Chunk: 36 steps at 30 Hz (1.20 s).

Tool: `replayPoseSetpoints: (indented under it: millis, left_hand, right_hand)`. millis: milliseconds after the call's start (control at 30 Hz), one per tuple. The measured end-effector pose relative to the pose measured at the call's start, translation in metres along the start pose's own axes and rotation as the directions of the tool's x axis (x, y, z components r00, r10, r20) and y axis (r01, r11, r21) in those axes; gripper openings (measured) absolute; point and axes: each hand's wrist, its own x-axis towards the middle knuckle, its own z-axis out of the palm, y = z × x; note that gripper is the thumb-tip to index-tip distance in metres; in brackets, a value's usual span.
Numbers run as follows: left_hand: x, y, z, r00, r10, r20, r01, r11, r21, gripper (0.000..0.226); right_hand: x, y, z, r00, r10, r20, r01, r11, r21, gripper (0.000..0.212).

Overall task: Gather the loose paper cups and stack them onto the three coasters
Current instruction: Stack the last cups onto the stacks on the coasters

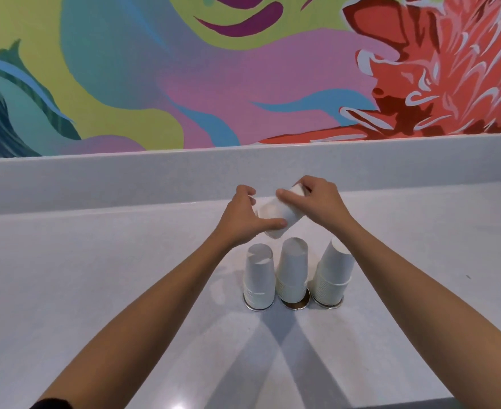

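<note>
White paper cups [278, 215] gripped by left hand [243, 215], right hand [311, 199].

A white paper cup [275, 215] lies tilted on its side, gripped between the left hand [244, 214] and right hand [314, 199], while just below the hands a left stack [259, 276], middle stack [292, 270] and right stack [333, 273] of upturned cups stand side by side on round coasters [297, 305].
</note>
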Motion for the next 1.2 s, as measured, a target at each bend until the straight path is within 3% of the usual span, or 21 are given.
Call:
replayPoseSetpoints:
  millis: [100, 300, 533, 733, 967, 1200]
  left_hand:
    - [-0.004, -0.011, -0.002, 0.996, 0.060, 0.068, -0.061, 0.998, 0.025, 0.086]
    - [-0.012, -0.019, -0.005, 0.985, 0.116, 0.131, -0.117, 0.993, -0.002, 0.076]
    - [-0.017, -0.025, -0.007, 0.980, 0.103, 0.168, -0.098, 0.995, -0.034, 0.072]
    - [-0.021, -0.044, 0.000, 0.975, 0.072, 0.209, -0.071, 0.997, -0.013, 0.066]
    - [-0.033, -0.070, 0.016, 0.962, -0.008, 0.274, -0.012, 0.998, 0.069, 0.074]
    - [-0.037, -0.080, 0.024, 0.952, -0.037, 0.304, 0.000, 0.993, 0.121, 0.076]
  right_hand:
    - [-0.004, -0.008, 0.006, 0.993, -0.092, 0.072, 0.100, 0.988, -0.118, 0.056]
    - [-0.013, -0.027, 0.014, 0.961, -0.242, 0.137, 0.263, 0.950, -0.169, 0.052]
    - [-0.017, -0.030, 0.021, 0.938, -0.267, 0.223, 0.309, 0.933, -0.186, 0.058]
    - [-0.027, -0.023, 0.025, 0.870, -0.334, 0.363, 0.418, 0.891, -0.180, 0.057]
    - [-0.035, -0.001, 0.041, 0.792, -0.247, 0.558, 0.446, 0.858, -0.253, 0.063]
    - [-0.036, 0.010, 0.057, 0.777, -0.213, 0.592, 0.452, 0.843, -0.290, 0.069]
